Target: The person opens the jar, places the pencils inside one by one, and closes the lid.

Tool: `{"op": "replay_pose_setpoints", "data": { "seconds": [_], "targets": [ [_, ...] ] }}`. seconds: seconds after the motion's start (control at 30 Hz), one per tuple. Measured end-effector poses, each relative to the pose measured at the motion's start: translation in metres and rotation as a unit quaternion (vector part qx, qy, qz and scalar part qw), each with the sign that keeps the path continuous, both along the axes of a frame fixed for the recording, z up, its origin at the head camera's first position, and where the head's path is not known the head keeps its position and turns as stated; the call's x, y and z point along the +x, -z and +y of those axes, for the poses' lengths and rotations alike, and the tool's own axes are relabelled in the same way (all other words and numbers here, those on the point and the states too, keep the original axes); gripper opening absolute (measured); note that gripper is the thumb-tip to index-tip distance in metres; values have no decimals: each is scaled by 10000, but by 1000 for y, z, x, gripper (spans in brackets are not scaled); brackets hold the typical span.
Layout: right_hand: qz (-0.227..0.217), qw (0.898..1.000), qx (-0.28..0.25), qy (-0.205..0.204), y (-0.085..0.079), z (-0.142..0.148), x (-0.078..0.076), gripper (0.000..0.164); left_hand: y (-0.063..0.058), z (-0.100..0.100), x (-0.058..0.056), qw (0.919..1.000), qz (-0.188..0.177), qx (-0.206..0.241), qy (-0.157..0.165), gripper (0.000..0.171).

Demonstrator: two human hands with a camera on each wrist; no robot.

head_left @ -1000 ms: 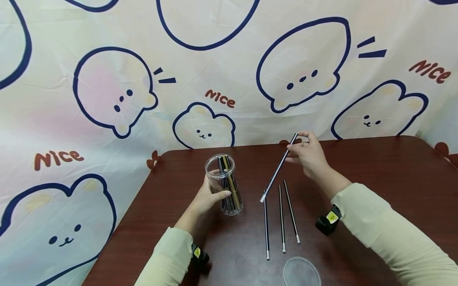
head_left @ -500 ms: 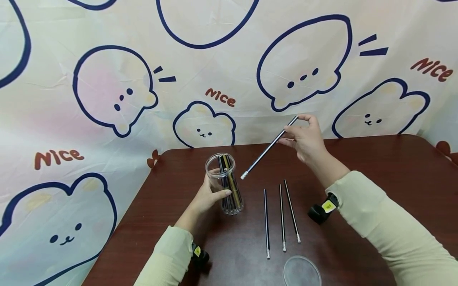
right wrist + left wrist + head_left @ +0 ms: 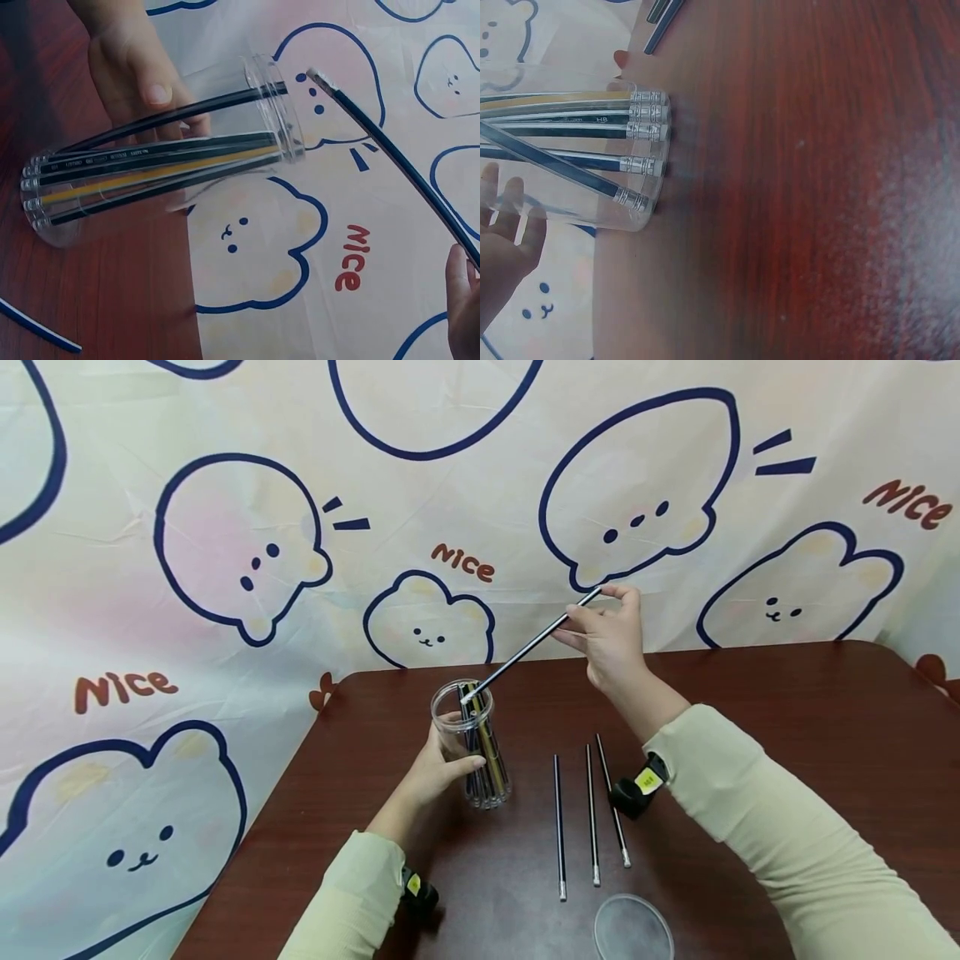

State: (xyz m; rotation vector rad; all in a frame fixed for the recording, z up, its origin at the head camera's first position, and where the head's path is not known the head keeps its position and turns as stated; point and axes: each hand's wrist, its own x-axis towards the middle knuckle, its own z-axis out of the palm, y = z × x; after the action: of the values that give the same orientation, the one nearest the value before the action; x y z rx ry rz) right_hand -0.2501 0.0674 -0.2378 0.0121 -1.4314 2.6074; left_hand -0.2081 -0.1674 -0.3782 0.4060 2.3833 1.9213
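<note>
A clear plastic jar (image 3: 453, 745) holds several pencils, dark ones and a yellow one, eraser ends down. My left hand (image 3: 437, 770) grips the jar from its left side, thumb across the front. In the left wrist view the pencils' metal ferrules (image 3: 646, 131) gather at the jar's base. Between thumb and fingers, my right hand (image 3: 611, 631) pinches a dark striped pencil (image 3: 532, 643) near its upper end. That pencil slants down to the left, its white eraser end overlapping the jar's mouth in the head view. The right wrist view shows the eraser (image 3: 319, 77) just outside the rim.
Three dark pencils lie on the brown table (image 3: 510, 893): one at the left (image 3: 559, 827), a middle pencil (image 3: 592, 814) and a right pencil (image 3: 621, 835) under the right wrist camera. A round clear lid (image 3: 633, 928) lies at the front edge of view. A printed cloth (image 3: 300, 410) hangs behind.
My right hand has lifted the pencil off the area of the table pencils and carried it up and left to the jar's mouth. My left hand and the jar have stayed in place.
</note>
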Motion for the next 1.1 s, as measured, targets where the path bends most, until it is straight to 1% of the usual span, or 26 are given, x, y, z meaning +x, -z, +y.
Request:
{"op": "replay_pose_setpoints", "data": {
  "seconds": [0.07,0.27,0.37,0.5,0.6,0.63,0.77,0.8,0.87,0.97,1.1],
  "targets": [
    [107,9999,-5,54,0,-5,-1,41,0,0,0,10000,-4,-16,-26,71],
    [321,9990,215,229,3,-20,-3,39,-1,1,-2,9995,-41,212,221,70],
    [465,9976,464,233,7,-28,-3,37,-2,0,-1,9998,-92,121,147,73],
    [672,9953,679,168,12,-37,0,34,-9,1,2,9997,-229,-38,-5,79],
    [849,9930,816,91,16,-44,3,32,-15,4,7,9996,-262,-123,-61,77],
    [922,9919,873,66,17,-46,3,30,-15,4,7,9995,-260,-157,-65,76],
    [1195,9879,987,2,22,-52,6,25,-10,3,5,9995,-229,-194,-87,68],
    [1245,9868,1033,-11,23,-53,6,24,-7,3,3,9997,-216,-103,-49,68],
    [1295,9855,1095,-65,25,-55,8,22,-3,1,1,9998,-192,77,4,68],
    [1317,9831,1262,-150,29,-58,9,19,1,0,-1,9997,-67,232,78,68],
    [1340,9791,1513,-202,34,-61,11,15,2,0,-1,9993,14,317,187,68]
  ]
}}
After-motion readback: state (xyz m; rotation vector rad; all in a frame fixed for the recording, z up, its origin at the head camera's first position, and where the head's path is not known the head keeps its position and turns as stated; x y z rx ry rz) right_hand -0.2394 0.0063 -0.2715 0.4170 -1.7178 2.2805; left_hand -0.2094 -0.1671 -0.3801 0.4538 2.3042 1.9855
